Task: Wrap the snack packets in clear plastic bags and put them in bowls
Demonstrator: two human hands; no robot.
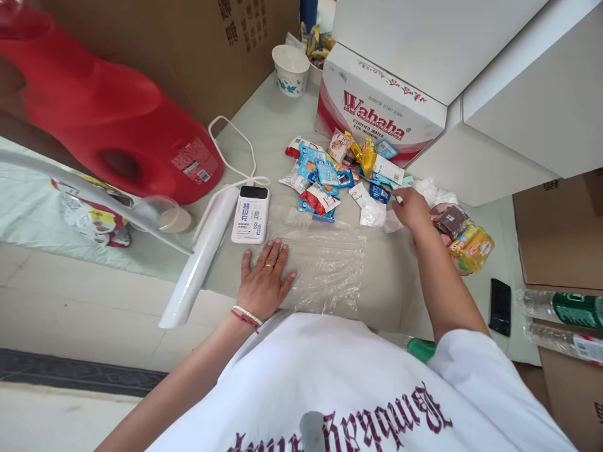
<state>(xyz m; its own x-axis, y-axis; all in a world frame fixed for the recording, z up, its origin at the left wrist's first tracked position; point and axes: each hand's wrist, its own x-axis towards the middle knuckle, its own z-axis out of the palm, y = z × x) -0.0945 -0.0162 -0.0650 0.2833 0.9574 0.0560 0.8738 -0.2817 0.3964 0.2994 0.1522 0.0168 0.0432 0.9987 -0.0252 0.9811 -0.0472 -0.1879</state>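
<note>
My left hand (264, 277) lies flat with fingers spread on a clear plastic sheet (330, 263) spread over the table, pressing its left edge. My right hand (411, 207) reaches forward to the right end of a pile of small snack packets (330, 172), its fingers curled around a small packet at the pile's edge; which packet is hard to make out. A roll of clear film (202, 254) lies to the left of my left hand, beside a white device (251, 213) with a cable.
A large red jug (117, 119) stands at the left. A Wahaha carton (377, 103) and a paper cup (291, 69) sit at the back. A dish of wrapped sweets (464, 242), a black phone (500, 306) and plastic bottles (565, 314) lie to the right.
</note>
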